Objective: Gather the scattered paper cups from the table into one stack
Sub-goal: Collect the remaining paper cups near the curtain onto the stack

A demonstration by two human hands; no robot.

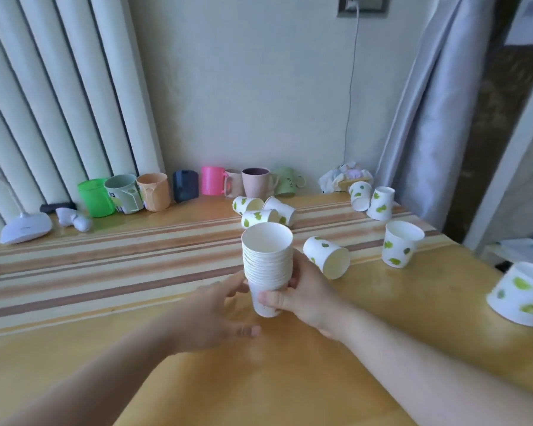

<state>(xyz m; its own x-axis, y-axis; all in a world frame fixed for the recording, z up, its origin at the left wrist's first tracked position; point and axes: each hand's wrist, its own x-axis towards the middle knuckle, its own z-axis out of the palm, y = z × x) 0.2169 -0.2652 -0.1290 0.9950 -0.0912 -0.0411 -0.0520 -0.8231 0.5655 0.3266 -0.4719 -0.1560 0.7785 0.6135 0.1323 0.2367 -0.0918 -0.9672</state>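
Mid-gather: right hand (302, 295) is wrapped around the lower part of the stack (266, 265), mouth up, held over the near middle of the surface (428, 327); left hand (216, 312) sits loosely half-curled with fingertips at the stack's base, apparently steadying, not gripping. Loose cups remain: nearest one on its side (326, 256) just right of the stack, three tipped behind (263, 212), more to the right. Next: likely free the left hand, grab the nearest cup, orient mouth up, nest it.

I have the stack (267, 265) centre-table between both hands; three cups (263, 212) lie behind it, one (328, 256) just right, mugs (179, 189) along the wall.
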